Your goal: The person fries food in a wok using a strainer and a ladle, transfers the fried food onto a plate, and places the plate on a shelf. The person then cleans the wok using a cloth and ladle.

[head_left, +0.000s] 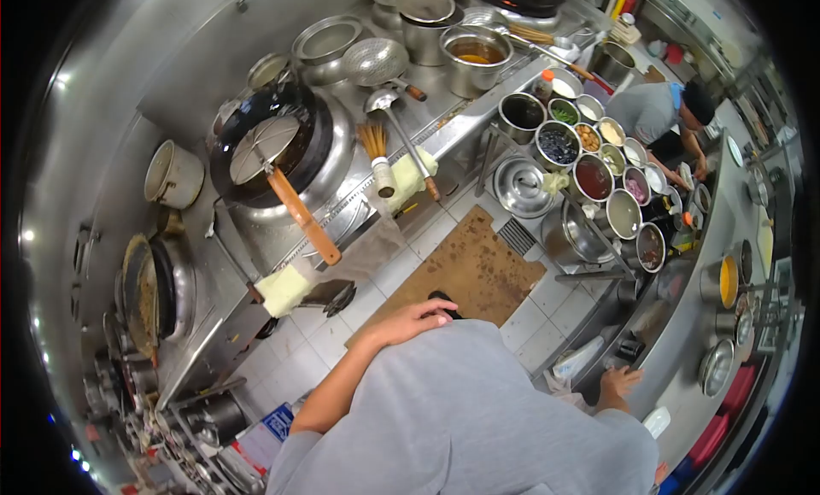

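Observation:
My left hand rests on the front of my grey shirt, its fingers close together, with nothing visible in it. Out at the right, my right hand is beside the edge of the steel counter, fingers apart and empty. Up and left of my left hand, a wok sits on the stove with a round mesh strainer in it; the strainer's wooden handle sticks out over the stove edge.
A brush, a ladle and a yellow cloth lie along the stove. Several ingredient pots fill a rack at the right. A co-worker bends over the far counter. A brown mat covers floor tiles.

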`<state>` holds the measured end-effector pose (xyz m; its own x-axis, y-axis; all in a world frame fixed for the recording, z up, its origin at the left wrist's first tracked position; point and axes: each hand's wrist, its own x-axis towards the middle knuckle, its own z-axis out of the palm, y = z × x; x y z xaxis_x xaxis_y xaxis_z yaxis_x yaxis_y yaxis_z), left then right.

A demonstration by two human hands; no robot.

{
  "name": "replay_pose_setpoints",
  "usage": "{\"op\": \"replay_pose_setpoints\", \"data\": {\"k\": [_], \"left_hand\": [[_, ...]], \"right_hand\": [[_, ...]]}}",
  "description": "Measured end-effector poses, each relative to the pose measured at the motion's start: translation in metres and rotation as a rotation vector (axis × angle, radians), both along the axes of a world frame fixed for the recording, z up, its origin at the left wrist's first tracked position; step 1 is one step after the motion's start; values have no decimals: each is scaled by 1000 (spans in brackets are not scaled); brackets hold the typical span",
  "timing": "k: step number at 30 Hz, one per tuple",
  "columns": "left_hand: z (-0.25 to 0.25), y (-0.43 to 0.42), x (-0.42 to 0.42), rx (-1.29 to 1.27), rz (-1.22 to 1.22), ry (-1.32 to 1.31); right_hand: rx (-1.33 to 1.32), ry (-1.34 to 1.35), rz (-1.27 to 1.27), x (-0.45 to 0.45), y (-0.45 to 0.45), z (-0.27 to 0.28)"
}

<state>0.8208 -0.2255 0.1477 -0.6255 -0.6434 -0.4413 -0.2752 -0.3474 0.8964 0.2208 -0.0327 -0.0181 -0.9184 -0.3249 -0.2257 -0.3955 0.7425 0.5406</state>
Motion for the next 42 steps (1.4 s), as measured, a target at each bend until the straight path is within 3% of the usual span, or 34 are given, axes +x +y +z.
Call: {"op": "replay_pose_setpoints", "data": {"k": [1, 3, 5, 7, 8, 9, 10, 11, 13, 15, 17, 18, 19, 21, 23, 25, 29, 35, 42], "left_hand": [[1, -1, -1, -4, -11, -9], [3, -1, 3, -22, 35, -25], [6, 1, 13, -55, 4, -101], [-2, 12, 23, -64, 149, -135], [-7, 17, 29, -75, 158, -128], [-6, 24, 33, -81, 165, -121], [-4, 32, 38, -89, 214, -127], [0, 41, 44, -88, 292, -146], [4, 53, 55, -61, 319, -208], [-5, 71, 62, -53, 433, -211], [-6, 90, 68, -44, 563, -229], [-5, 98, 69, -58, 604, -221], [-4, 105, 71, -69, 641, -211], [2, 119, 73, -15, 732, -181], [-5, 132, 72, -45, 813, -167], [4, 141, 72, -30, 877, -194], [8, 155, 72, -9, 959, -212], [17, 162, 70, 47, 994, -275], [6, 153, 68, 9, 983, -217]], "right_hand": [[10, -6, 30, 6, -6, 4], [-184, 5, -174, 22, -40, 12], [-338, 127, 505, 17, -23, -53], [-475, -224, 907, 59, -60, -87], [-830, -232, 1202, 77, -71, -155], [-379, -649, 783, 124, -101, -158], [-203, -859, 689, 166, -130, -171], [-11, -1262, 747, 181, -169, -234], [175, -1673, 627, 256, -232, -192], [189, -1980, 404, 348, -282, -76], [30, -1201, 1316, 401, -380, -266], [130, -1901, 537, 412, -428, -287], [269, -2308, -459, 436, -460, -299], [-229, -1750, -252, 509, -488, -269], [-475, -1783, -481, 545, -530, -300], [-538, -1840, -576, 578, -530, -249], [-432, -1720, -524, 595, -543, -260], [-481, -1694, -564, 596, -547, -278], [-495, -1754, -527, 598, -524, -238]]}}
